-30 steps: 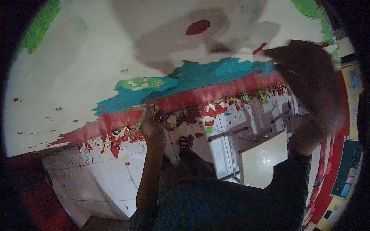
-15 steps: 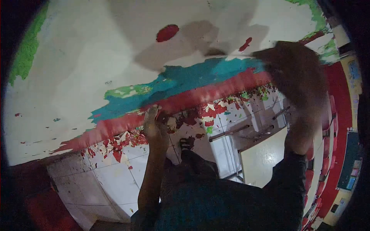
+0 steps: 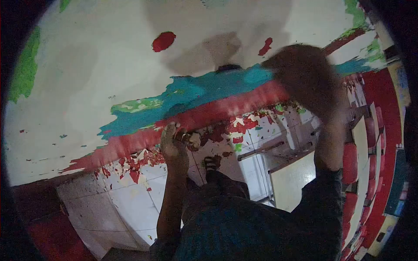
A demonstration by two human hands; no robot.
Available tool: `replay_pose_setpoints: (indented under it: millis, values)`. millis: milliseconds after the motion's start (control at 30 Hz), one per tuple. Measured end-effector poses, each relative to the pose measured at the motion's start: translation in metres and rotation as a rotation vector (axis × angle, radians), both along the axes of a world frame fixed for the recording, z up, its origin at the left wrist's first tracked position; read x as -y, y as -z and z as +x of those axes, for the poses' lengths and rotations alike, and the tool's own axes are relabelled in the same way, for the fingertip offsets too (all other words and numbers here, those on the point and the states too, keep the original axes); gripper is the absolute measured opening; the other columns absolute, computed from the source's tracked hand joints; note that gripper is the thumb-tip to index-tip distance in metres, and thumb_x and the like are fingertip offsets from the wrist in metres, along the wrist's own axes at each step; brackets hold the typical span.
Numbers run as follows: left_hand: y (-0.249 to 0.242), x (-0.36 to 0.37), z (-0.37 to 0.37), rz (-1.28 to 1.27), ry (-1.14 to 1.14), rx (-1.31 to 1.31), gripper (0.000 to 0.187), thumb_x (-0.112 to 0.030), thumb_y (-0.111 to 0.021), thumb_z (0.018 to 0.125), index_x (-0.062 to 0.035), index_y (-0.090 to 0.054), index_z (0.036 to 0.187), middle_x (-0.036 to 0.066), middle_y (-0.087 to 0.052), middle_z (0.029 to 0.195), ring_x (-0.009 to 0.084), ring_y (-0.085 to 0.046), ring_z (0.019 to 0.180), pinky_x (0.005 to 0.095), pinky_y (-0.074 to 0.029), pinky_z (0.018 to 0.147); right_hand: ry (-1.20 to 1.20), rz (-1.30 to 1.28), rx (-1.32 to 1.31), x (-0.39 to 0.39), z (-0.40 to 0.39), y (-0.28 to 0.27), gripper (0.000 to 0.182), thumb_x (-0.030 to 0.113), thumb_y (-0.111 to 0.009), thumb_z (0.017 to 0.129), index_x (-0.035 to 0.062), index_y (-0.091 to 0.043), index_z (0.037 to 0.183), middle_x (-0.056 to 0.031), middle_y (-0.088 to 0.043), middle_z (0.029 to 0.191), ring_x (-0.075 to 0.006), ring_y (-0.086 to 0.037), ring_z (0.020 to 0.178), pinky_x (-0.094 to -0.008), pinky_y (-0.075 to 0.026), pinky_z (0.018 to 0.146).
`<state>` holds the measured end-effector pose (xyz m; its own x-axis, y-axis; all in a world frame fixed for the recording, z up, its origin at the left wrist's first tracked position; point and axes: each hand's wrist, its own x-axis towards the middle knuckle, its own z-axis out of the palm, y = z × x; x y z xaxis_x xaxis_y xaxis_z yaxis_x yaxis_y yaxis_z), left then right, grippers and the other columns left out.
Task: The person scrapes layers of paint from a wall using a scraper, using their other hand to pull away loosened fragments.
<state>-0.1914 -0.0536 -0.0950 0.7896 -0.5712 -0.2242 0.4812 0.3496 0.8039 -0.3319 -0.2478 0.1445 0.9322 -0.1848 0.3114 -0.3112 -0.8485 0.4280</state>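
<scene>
My right hand (image 3: 302,76), smeared by motion, is raised close to the painted wall (image 3: 96,65). It looks closed in a fist, and what it grips cannot be made out. A small dark flat shape (image 3: 228,68) shows on the wall to its left, above the teal paint patch (image 3: 209,89). Lower down, my left hand (image 3: 173,141) is by the lower edge of the red painted band (image 3: 191,114). Its fingers are curled, their tips turned toward the wall, and the inside of the grip is hidden.
Red and cream paint flakes (image 3: 135,167) litter the tiled floor (image 3: 126,202) along the wall. My foot (image 3: 212,163) stands among them. A pale tabletop (image 3: 294,182) is at right, with red chairs (image 3: 350,163) beyond. Shadows fall across the wall.
My right hand has moved left and slightly down along the wall. My left hand stays by the red band. The view has shifted, bringing more of the right side in.
</scene>
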Motion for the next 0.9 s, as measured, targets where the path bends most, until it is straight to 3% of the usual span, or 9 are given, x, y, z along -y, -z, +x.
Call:
replay_pose_setpoints:
  millis: [133,200,367,467,533,633,667,767,900]
  values:
    - [-0.003,0.006,0.004,-0.037,0.033,-0.213,0.021,-0.020,-0.057,0.079,-0.0117,-0.053,0.098,0.002,-0.055,0.097,0.0169,-0.050,0.087,0.0309,-0.038,0.078,-0.013,0.211,0.120,0.003,-0.012,-0.013,0.006,0.009,-0.054,0.070,0.0074,-0.058,0.073,-0.0109,-0.060,0.069,-0.0228,-0.061,0.064,-0.0356,-0.049,0.059]
    - [0.000,0.003,0.001,-0.123,0.045,-0.050,0.020,-0.019,-0.056,0.080,-0.0113,-0.053,0.098,0.002,-0.055,0.098,0.0169,-0.051,0.087,0.0313,-0.038,0.078,0.434,0.492,-0.226,-0.007,-0.005,-0.038,0.041,0.017,-0.055,0.075,0.0098,-0.048,0.114,-0.0063,-0.051,0.112,-0.0187,-0.043,0.110,-0.0384,-0.032,0.095]
    - [-0.015,0.016,0.000,-0.070,0.068,-0.181,0.020,-0.020,-0.055,0.081,-0.0107,-0.053,0.098,0.003,-0.055,0.098,0.0176,-0.051,0.088,0.0327,-0.040,0.075,0.115,0.115,-0.250,0.023,-0.020,-0.014,0.037,0.021,-0.059,0.071,0.0152,-0.053,0.107,-0.0027,-0.056,0.103,-0.0177,-0.050,0.100,-0.0335,-0.037,0.090]
    - [-0.009,0.005,0.000,-0.054,0.047,-0.225,0.020,-0.021,-0.053,0.082,-0.0102,-0.053,0.099,0.004,-0.054,0.098,0.0189,-0.052,0.089,0.0339,-0.042,0.076,-0.084,-0.139,-0.083,0.035,-0.021,-0.010,0.014,0.016,-0.055,0.071,0.0104,-0.062,0.082,-0.0070,-0.062,0.073,-0.0224,-0.060,0.065,-0.0353,-0.049,0.060]
    - [-0.011,0.007,0.001,-0.056,0.044,-0.233,0.021,-0.022,-0.052,0.083,-0.0099,-0.053,0.100,0.004,-0.055,0.098,0.0196,-0.052,0.089,0.0341,-0.042,0.076,-0.054,0.041,-0.088,0.054,-0.004,0.036,0.013,0.016,-0.056,0.073,0.0096,-0.064,0.080,-0.0076,-0.063,0.071,-0.0227,-0.061,0.063,-0.0365,-0.050,0.057]
    - [-0.008,0.007,-0.003,-0.085,0.033,-0.196,0.021,-0.021,-0.049,0.084,-0.0093,-0.053,0.101,0.005,-0.055,0.097,0.0201,-0.052,0.089,0.0334,-0.042,0.076,0.070,0.225,0.015,0.040,-0.036,-0.025,0.013,0.019,-0.054,0.073,0.0105,-0.064,0.072,-0.0078,-0.063,0.074,-0.0225,-0.062,0.065,-0.0363,-0.050,0.058]
    - [-0.005,0.006,-0.004,-0.106,0.034,-0.147,0.022,-0.021,-0.048,0.084,-0.0090,-0.052,0.102,0.005,-0.055,0.098,0.0202,-0.052,0.089,0.0331,-0.042,0.076,0.283,0.499,-0.055,0.038,-0.040,-0.035,0.019,0.027,-0.054,0.076,0.0149,-0.058,0.091,-0.0026,-0.059,0.085,-0.0199,-0.055,0.082,-0.0340,-0.043,0.073]
    - [-0.009,0.006,-0.009,-0.134,0.067,-0.181,0.023,-0.022,-0.052,0.083,-0.0085,-0.050,0.102,0.004,-0.053,0.097,0.0183,-0.052,0.088,0.0325,-0.041,0.076,0.111,0.047,-0.173,0.043,-0.006,0.027,0.020,0.023,-0.057,0.074,0.0133,-0.063,0.090,-0.0053,-0.062,0.082,-0.0206,-0.058,0.077,-0.0319,-0.044,0.073]
    - [-0.010,0.012,-0.010,-0.017,0.107,-0.143,0.025,-0.021,-0.054,0.082,-0.0077,-0.048,0.103,0.004,-0.052,0.100,0.0180,-0.051,0.090,0.0326,-0.041,0.077,0.036,0.154,-0.061,0.044,-0.032,-0.028,0.011,0.014,-0.052,0.071,0.0136,-0.062,0.075,-0.0053,-0.063,0.072,-0.0186,-0.061,0.064,-0.0327,-0.049,0.058]
